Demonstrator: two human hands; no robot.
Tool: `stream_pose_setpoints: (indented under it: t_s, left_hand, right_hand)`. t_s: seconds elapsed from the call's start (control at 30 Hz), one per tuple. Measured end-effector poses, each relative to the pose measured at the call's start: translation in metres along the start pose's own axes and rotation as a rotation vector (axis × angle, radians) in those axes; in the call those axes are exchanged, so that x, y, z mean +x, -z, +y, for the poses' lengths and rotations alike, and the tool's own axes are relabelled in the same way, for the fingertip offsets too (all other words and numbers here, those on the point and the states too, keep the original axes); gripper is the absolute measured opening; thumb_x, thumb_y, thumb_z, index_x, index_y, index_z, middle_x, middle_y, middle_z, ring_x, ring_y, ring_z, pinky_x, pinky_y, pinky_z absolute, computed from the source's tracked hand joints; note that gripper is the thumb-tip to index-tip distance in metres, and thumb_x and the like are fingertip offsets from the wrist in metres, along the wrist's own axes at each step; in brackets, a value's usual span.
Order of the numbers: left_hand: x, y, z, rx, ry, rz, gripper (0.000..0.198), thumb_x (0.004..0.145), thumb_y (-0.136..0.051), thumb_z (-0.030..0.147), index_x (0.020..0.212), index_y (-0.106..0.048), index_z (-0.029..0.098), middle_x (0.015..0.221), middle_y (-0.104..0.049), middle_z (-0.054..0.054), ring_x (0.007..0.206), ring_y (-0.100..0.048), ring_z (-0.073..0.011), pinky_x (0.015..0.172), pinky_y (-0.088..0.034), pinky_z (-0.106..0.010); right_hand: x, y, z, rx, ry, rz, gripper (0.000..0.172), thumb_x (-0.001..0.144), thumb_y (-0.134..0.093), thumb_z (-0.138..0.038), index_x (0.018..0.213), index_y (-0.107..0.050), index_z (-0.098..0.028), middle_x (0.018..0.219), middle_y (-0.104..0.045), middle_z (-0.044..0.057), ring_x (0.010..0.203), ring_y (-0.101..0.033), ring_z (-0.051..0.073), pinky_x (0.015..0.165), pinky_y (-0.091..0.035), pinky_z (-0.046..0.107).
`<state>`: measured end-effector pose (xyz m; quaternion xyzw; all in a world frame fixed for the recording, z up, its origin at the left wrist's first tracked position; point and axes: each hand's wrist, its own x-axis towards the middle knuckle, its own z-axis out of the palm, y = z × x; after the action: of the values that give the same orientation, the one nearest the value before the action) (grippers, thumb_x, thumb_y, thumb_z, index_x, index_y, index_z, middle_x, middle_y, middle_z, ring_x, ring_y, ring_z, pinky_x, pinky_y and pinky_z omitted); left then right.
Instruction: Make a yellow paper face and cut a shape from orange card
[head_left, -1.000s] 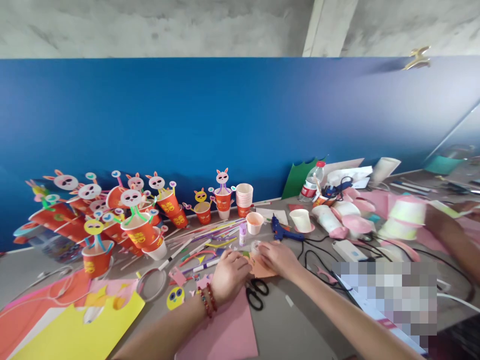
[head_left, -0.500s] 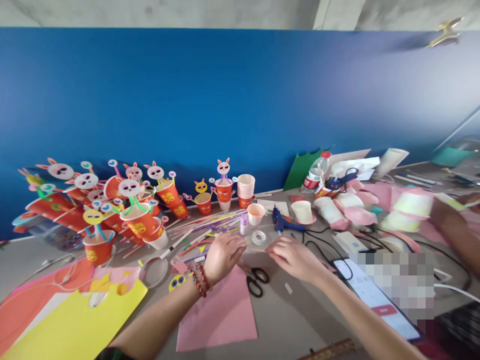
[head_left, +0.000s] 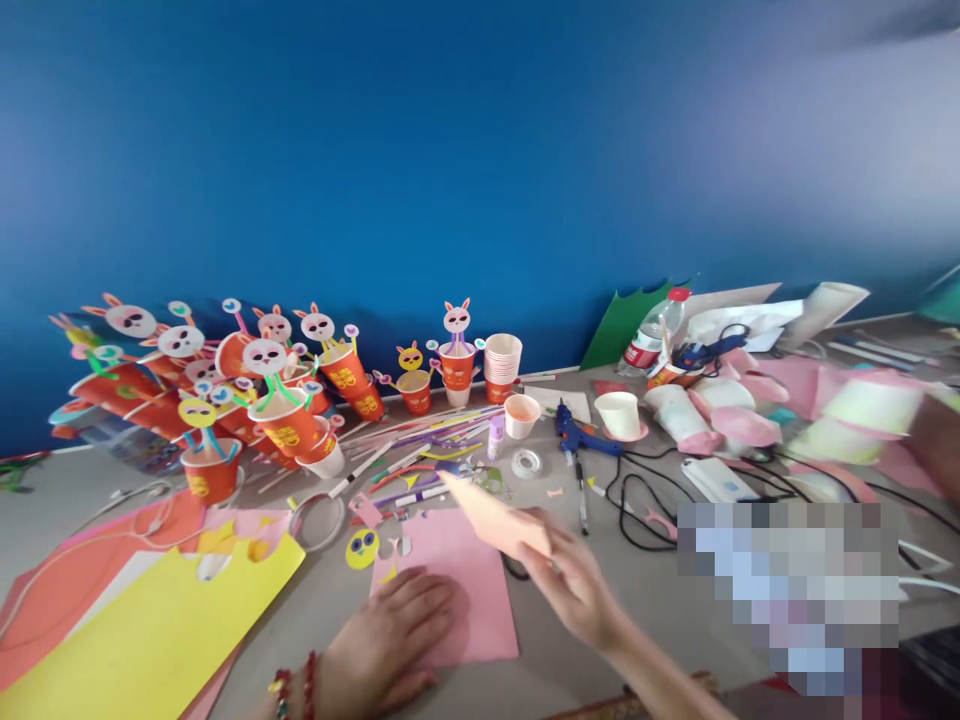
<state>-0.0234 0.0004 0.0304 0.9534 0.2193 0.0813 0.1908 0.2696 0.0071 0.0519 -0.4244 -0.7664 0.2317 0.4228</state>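
Note:
My left hand (head_left: 401,630) lies flat on a pink sheet of paper (head_left: 484,620), its fingers stretched out. In my right hand (head_left: 577,580) a pale peach piece of paper (head_left: 491,515) is pinched, tilted above the sheet's far right corner. Behind it, a black scissor handle (head_left: 517,573) shows only in part. A yellow paper face (head_left: 361,548) with big eyes rests beyond my left hand, by small paper scraps. A roll of clear tape (head_left: 526,463), a purple glue stick (head_left: 496,437) and a pen (head_left: 582,495) lie farther back.
Red paper cups (head_left: 285,425) with rabbit-faced figures crowd the left back. A blue glue gun (head_left: 581,435) and black cables (head_left: 637,530) lie right of centre. Yellow paper (head_left: 172,620) covers the left front. A person's arm (head_left: 937,430) reaches in at right.
My left hand has come down and back onto the pink sheet. My right hand has moved nearer and now holds up the peach paper. The view has tilted down.

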Motion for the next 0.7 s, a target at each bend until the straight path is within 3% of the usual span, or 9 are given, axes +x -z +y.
stream_pose_setpoints:
  t_s: [0.1, 0.17, 0.23, 0.3, 0.37, 0.43, 0.5, 0.57, 0.7]
  left_hand:
    - [-0.010, -0.014, -0.002, -0.244, 0.222, 0.167, 0.045, 0.091, -0.051, 0.054, 0.126, -0.060, 0.027, 0.130, -0.064, -0.009, 0.120, -0.058, -0.0300, 0.106, -0.044, -0.048]
    - [-0.017, -0.020, -0.004, -0.570, 0.449, 0.412, 0.060, 0.092, -0.036, 0.068, 0.117, -0.066, 0.022, 0.116, -0.070, -0.013, 0.104, -0.065, -0.0303, 0.090, -0.054, -0.045]
    - [-0.021, -0.019, -0.004, -0.992, 0.672, 0.550, 0.073, 0.093, -0.021, 0.070, 0.113, -0.066, 0.016, 0.100, -0.073, -0.014, 0.081, -0.070, -0.0264, 0.073, -0.057, -0.041]
    - [-0.019, -0.010, -0.001, -1.277, 0.841, 0.540, 0.061, 0.090, -0.043, 0.068, 0.106, -0.066, 0.014, 0.086, -0.073, -0.009, 0.062, -0.067, -0.0206, 0.058, -0.055, -0.033]
    - [-0.014, 0.001, 0.002, -1.329, 0.962, 0.522, 0.046, 0.079, -0.067, 0.060, 0.085, -0.067, 0.014, 0.070, -0.070, -0.004, 0.055, -0.064, -0.0176, 0.049, -0.049, -0.025]
    - [-0.010, 0.006, 0.003, -1.282, 0.985, 0.505, 0.044, 0.074, -0.072, 0.057, 0.070, -0.064, 0.014, 0.058, -0.066, -0.002, 0.050, -0.062, -0.0159, 0.047, -0.045, -0.023]
    - [-0.012, 0.003, -0.001, -1.219, 0.977, 0.464, 0.045, 0.076, -0.070, 0.057, 0.065, -0.063, 0.014, 0.052, -0.065, -0.002, 0.046, -0.059, -0.0142, 0.048, -0.044, -0.022]
    - [-0.019, -0.008, -0.007, -1.185, 0.984, 0.427, 0.047, 0.078, -0.066, 0.059, 0.070, -0.065, 0.013, 0.052, -0.066, -0.003, 0.043, -0.058, -0.0137, 0.047, -0.044, -0.023]
    - [-0.033, -0.031, -0.016, -1.169, 0.971, 0.450, 0.062, 0.079, -0.064, 0.062, 0.114, -0.062, 0.011, 0.052, -0.065, 0.000, 0.044, -0.062, -0.0162, 0.043, -0.043, -0.022]
  right_hand:
    - [-0.003, -0.027, -0.007, -0.129, 0.199, -0.186, 0.048, 0.091, -0.043, -0.012, 0.135, -0.055, -0.026, 0.125, -0.066, 0.009, 0.111, -0.061, 0.025, 0.098, -0.050, 0.040]
    - [-0.012, -0.042, -0.008, -0.231, 0.193, -0.266, 0.056, 0.086, -0.049, -0.011, 0.140, -0.051, -0.024, 0.131, -0.063, 0.010, 0.112, -0.058, 0.027, 0.098, -0.049, 0.042]
    - [-0.021, -0.056, -0.010, -0.298, 0.151, -0.316, 0.056, 0.085, -0.054, -0.013, 0.140, -0.051, -0.026, 0.132, -0.062, 0.009, 0.113, -0.057, 0.028, 0.098, -0.049, 0.042]
    - [-0.025, -0.064, -0.014, -0.342, 0.105, -0.344, 0.055, 0.087, -0.057, -0.016, 0.140, -0.050, -0.026, 0.135, -0.061, 0.009, 0.115, -0.055, 0.029, 0.100, -0.047, 0.043]
    - [-0.022, -0.066, -0.017, -0.314, 0.117, -0.393, 0.053, 0.089, -0.060, -0.026, 0.141, -0.048, -0.025, 0.138, -0.058, 0.009, 0.118, -0.054, 0.030, 0.101, -0.046, 0.044]
    - [-0.014, -0.061, -0.016, -0.213, 0.149, -0.419, 0.054, 0.089, -0.062, -0.038, 0.139, -0.050, -0.022, 0.135, -0.060, 0.010, 0.117, -0.055, 0.029, 0.101, -0.047, 0.043]
    - [-0.008, -0.053, -0.010, -0.156, 0.102, -0.337, 0.043, 0.092, -0.057, -0.035, 0.133, -0.054, -0.021, 0.126, -0.065, 0.010, 0.113, -0.058, 0.027, 0.099, -0.048, 0.041]
    - [-0.007, -0.044, 0.001, -0.209, -0.010, -0.203, 0.031, 0.097, -0.046, -0.023, 0.125, -0.060, -0.022, 0.119, -0.068, 0.009, 0.110, -0.060, 0.025, 0.095, -0.051, 0.040]
    - [-0.018, -0.031, 0.031, -0.380, -0.104, -0.136, 0.042, 0.092, -0.042, -0.010, 0.128, -0.058, -0.025, 0.122, -0.066, 0.008, 0.112, -0.061, 0.026, 0.093, -0.054, 0.042]
